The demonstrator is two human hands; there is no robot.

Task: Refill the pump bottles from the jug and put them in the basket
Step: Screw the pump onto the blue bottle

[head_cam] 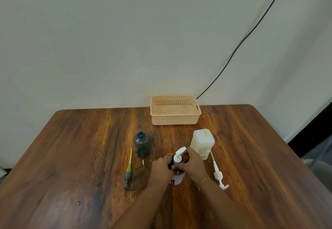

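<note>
A small bottle point(177, 179) with a white base stands in the middle of the table, mostly hidden by my hands. My left hand point(162, 166) wraps its body. My right hand point(191, 164) grips its white pump head point(178, 156) at the collar. A dark green bottle point(142, 144) stands open to the left, and its green pump point(129, 173) with a yellow tube lies beside it. The pale jug point(203, 143) stands uncapped to the right. A white pump point(218, 174) lies in front of the jug. The peach basket point(175, 120) sits at the far edge.
The wooden table point(80, 157) backs onto a pale wall. A black cable point(242, 44) runs down the wall to behind the basket. The table's right edge drops off towards a dark area.
</note>
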